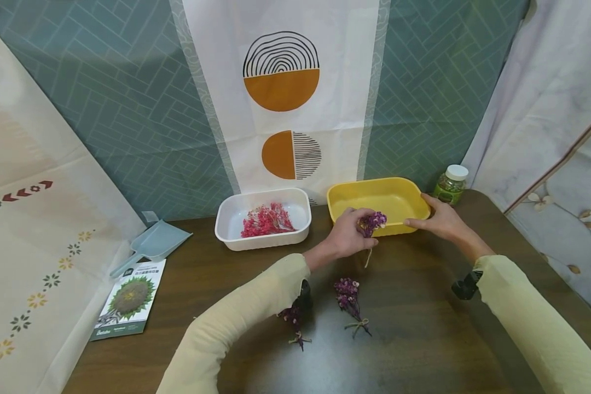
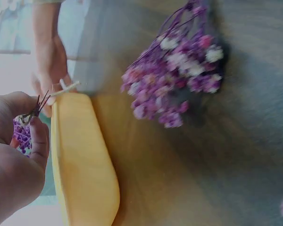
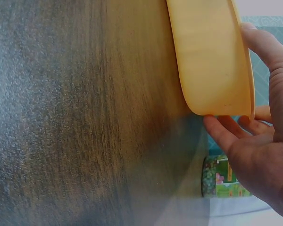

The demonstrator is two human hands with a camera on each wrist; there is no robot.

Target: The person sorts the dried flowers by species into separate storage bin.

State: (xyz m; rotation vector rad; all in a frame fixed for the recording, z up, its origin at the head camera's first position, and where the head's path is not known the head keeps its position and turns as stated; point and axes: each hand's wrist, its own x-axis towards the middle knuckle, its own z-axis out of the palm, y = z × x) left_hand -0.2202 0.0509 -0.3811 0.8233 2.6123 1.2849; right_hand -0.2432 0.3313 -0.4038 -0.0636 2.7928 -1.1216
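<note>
Head view: Trays, two. Yellow tray (image 1: 386, 197), one; my right hand (image 1: 442, 220) grips its end at three o'clock, presumably to steady it. My left hand (image 1: 347, 235), between its seven and eight o'clock, holds one purple bunch (image 1: 373, 223), heads outward, likely to spare brittle petals. Further bunches on the table (image 1: 423, 317), two: first bunch (image 1: 347, 295) between the yellow tray's six and seven o'clock; second bunch (image 1: 291, 316) at seven, partly behind my sleeve (image 1: 246, 298). White tray (image 1: 276, 241), one, at nine, holding pink-red sprigs (image 1: 263, 220), uncountable. Lidded jar (image 1: 450, 190), one, between two and three; dustpan (image 1: 160, 241), one, at nine; printed packet (image 1: 133, 293), one, at eight.

Left wrist view: My thumb and finger pinch the stems (image 2: 43, 102); one lying bunch at one o'clock.

Right wrist view: Thumb on the rim, fingers curled about the corner, slightly apart; jar at four o'clock.
</note>
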